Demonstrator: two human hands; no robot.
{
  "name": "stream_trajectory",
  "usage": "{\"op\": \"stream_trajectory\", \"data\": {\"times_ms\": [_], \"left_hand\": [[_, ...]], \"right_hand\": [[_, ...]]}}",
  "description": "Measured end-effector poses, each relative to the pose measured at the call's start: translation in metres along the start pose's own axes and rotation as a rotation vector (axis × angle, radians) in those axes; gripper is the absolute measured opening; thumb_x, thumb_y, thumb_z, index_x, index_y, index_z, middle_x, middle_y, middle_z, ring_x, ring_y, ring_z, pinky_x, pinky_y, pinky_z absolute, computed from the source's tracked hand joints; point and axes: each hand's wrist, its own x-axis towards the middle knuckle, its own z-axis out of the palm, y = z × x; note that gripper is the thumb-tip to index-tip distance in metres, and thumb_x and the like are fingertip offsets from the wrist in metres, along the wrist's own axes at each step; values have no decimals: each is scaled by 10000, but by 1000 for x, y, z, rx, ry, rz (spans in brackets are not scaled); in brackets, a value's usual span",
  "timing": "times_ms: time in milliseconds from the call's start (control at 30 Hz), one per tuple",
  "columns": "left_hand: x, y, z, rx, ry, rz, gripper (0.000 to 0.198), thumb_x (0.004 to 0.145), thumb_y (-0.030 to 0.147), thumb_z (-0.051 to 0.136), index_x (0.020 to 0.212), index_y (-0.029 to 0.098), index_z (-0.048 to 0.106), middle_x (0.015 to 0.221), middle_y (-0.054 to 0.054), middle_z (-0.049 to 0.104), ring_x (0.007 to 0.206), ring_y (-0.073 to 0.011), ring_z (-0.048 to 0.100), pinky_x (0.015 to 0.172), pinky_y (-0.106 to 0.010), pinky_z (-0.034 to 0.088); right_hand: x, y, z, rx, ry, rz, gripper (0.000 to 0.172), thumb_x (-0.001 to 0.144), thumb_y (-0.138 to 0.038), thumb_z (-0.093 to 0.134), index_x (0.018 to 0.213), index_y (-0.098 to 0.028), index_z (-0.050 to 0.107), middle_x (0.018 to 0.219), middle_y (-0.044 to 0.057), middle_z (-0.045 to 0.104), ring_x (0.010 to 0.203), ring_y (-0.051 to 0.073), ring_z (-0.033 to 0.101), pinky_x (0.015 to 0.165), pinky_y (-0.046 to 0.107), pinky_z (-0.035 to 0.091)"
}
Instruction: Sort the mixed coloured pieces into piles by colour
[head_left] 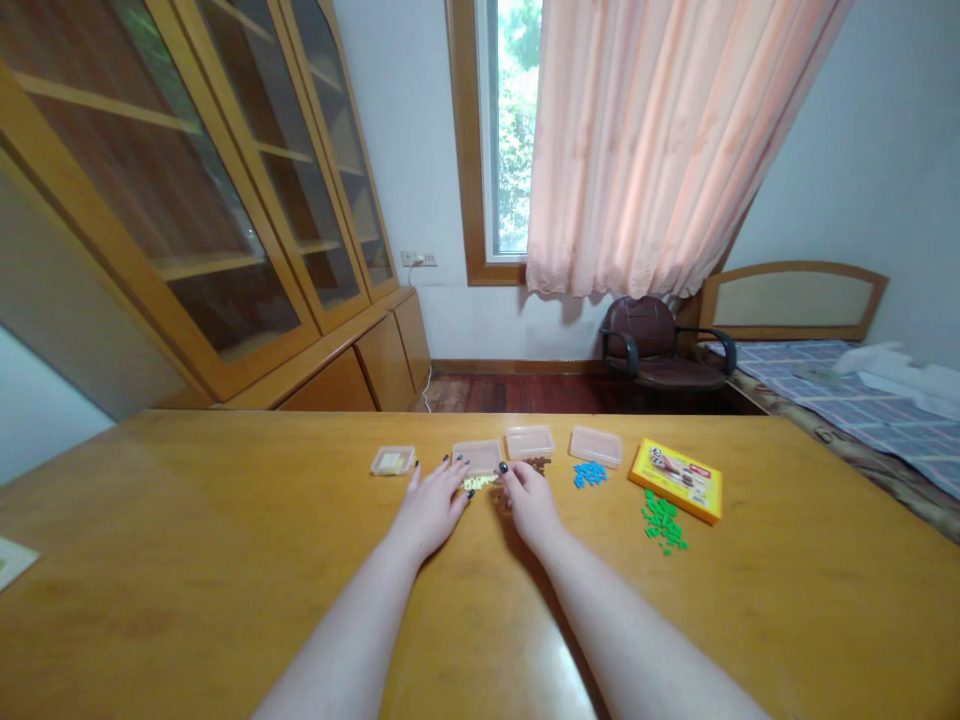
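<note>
My left hand [433, 508] lies low over the table with its fingers stretched out, beside a small pile of pale yellow pieces [480, 482] and the near edge of a clear plastic box [478, 457]. Just right of that pile, the thumb and forefinger of my right hand [531, 503] are pinched together. Whatever they hold, if anything, is too small to make out. Brown pieces [540, 465] show behind my right hand, partly covered by it, in front of a second clear box [529, 441]. Blue pieces [589, 474] lie farther right, before a third clear box [596, 446].
A yellow printed box [677, 480] lies at the right, with green pieces [664, 522] scattered before it. At the left sits a small clear container [392, 461] with pale contents. The wooden table's [262, 580] far edge faces a chair [649, 345].
</note>
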Motion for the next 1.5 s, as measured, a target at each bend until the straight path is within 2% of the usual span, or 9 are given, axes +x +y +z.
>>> {"op": "stream_trajectory", "data": {"times_ms": [133,333,467,767,900,1033,1267,1367,1500], "left_hand": [[-3,3,-6,-53,2,11,378,890,312,370,1223,277,545,1331,-22,509,1252,-189,434,1100,-491,176],[-7,9,-14,-65,89,-36,348,900,323,349,1045,251,657,1120,-34,664,1052,-184,588,1032,-379,334],[-3,5,-8,-87,149,-45,403,868,305,398,1230,194,539,1306,-67,536,1207,-195,477,1053,-369,322],[1,8,7,-134,18,-180,536,873,312,362,1364,96,367,1404,-138,402,1299,-232,368,1072,-401,279],[-2,10,6,-133,0,-175,521,875,331,372,1351,123,396,1338,-134,491,1200,-220,489,999,-337,355],[-5,9,2,-79,3,-247,478,880,392,377,1277,157,503,1151,-139,636,1018,-242,608,846,-324,439],[-12,18,-12,-50,-4,-305,396,896,401,329,1083,251,644,981,-86,705,896,-233,647,731,-300,449],[-12,20,-12,-7,36,-325,433,893,407,325,1198,214,565,1032,-110,686,914,-240,639,746,-307,442],[-11,21,-6,45,40,-334,609,877,418,351,1391,95,302,1092,-177,649,971,-278,615,776,-336,429]], "right_hand": [[1,-4,-5,-70,139,-135,309,840,-446,448,870,-172,588,862,70,638,799,195,569,714,294,436],[1,-3,-2,-71,131,-158,292,844,-410,455,951,-177,595,987,89,636,946,217,556,850,336,418],[2,2,-1,-94,111,-169,270,831,-358,476,1009,-190,588,1074,88,616,1031,213,535,931,356,384],[3,8,2,-123,48,-141,333,827,-358,485,1096,-188,583,1235,110,553,1181,215,467,1033,379,304],[1,3,2,-154,-3,-127,332,834,-381,475,1057,-180,615,1215,113,575,1163,226,487,1015,388,318],[-2,-6,0,-150,-52,-129,304,846,-371,461,1004,-189,648,1056,97,661,988,224,587,892,359,408],[-3,-9,-6,-297,68,-61,433,854,-505,405,714,-178,652,697,56,658,674,203,575,631,286,396],[-4,-11,-7,-279,96,-67,408,850,-498,413,730,-185,646,691,44,649,669,196,564,618,274,382],[-5,-13,-6,-256,89,-62,390,852,-491,420,781,-191,659,765,54,675,735,212,588,675,292,406]]}}
